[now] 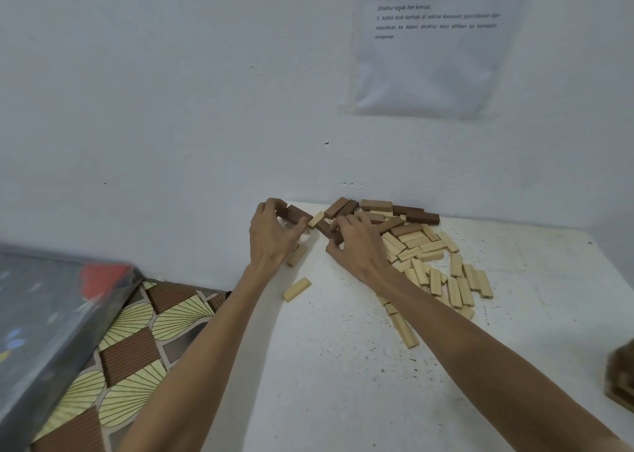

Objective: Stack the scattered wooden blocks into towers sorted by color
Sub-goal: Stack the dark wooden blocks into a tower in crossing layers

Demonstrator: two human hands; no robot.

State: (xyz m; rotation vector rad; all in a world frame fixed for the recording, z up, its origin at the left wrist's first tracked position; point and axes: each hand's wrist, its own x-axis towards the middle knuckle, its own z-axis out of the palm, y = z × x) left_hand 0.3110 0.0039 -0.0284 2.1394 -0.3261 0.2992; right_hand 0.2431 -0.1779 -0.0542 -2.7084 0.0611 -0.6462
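Head view: left hand [271,235] around dark block [297,213], right hand [356,242] around second dark block [326,229].

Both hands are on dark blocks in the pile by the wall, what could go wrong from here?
The left hand and right hand may drag the light block lying between their dark blocks. The left forearm may sweep the lone light block off the table edge.
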